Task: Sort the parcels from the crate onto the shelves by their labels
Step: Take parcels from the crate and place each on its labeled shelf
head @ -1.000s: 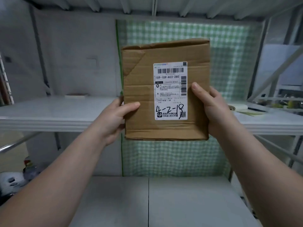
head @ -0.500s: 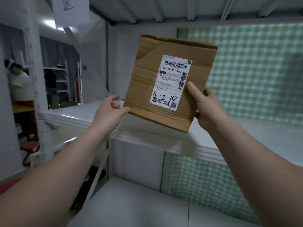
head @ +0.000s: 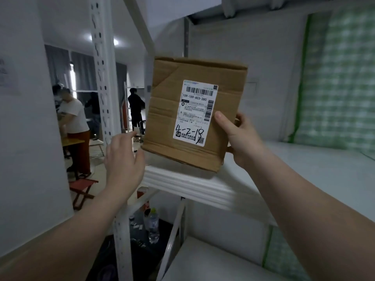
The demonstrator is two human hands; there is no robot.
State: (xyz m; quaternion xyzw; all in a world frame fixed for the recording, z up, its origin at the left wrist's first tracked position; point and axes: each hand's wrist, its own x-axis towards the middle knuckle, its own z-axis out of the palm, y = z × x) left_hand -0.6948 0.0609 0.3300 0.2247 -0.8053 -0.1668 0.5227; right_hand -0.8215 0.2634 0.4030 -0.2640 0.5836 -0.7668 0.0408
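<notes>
A brown cardboard parcel (head: pixel 168 118) is held upright above the left end of a white shelf (head: pixel 304 165). Its white label (head: pixel 195 112) faces me and carries the handwritten mark 4-2-18. My right hand (head: pixel 241 138) grips the parcel's right edge, thumb on the front, fingers behind. My left hand (head: pixel 123 159) hovers just left of the parcel's lower left corner with fingers spread and relaxed, holding nothing. The crate is out of view.
A white perforated rack post (head: pixel 101 78) stands left of the parcel. A lower shelf (head: pixel 213 260) lies below. Bottles (head: pixel 153 224) and clutter sit on the floor by the post. People stand in the room at left, near a red folding stool (head: pixel 83 189). Green checked cloth (head: pixel 334 78) hangs at right.
My view has swung left along the shelf. My left hand has let go of the parcel's left edge, and the parcel now hangs from my right hand alone.
</notes>
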